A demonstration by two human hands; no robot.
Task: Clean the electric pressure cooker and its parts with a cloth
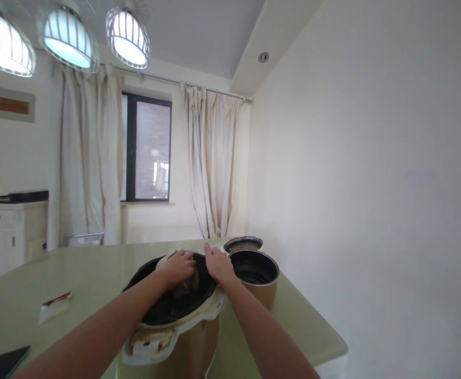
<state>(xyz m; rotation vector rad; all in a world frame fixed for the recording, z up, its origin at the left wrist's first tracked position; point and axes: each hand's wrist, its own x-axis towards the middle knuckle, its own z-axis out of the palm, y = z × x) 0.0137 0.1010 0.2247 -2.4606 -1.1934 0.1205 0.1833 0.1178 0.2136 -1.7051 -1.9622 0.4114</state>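
A large electric cooker with a gold body, a pale stained rim and a black inside stands in front of me, tilted toward me. My left hand reaches over its opening, fingers curled on a pale cloth that shows beside and below the hand. How much of the cloth lies under the palm is hidden. At the far right of the rim, my right hand grips the cooker's edge, thumb pointing up. Just behind that hand is a gold inner pot with a dark inside.
A round lid lies behind the inner pot. On the pale green table, a small white packet lies left and a dark flat object sits at the near left corner. A white wall borders the right side.
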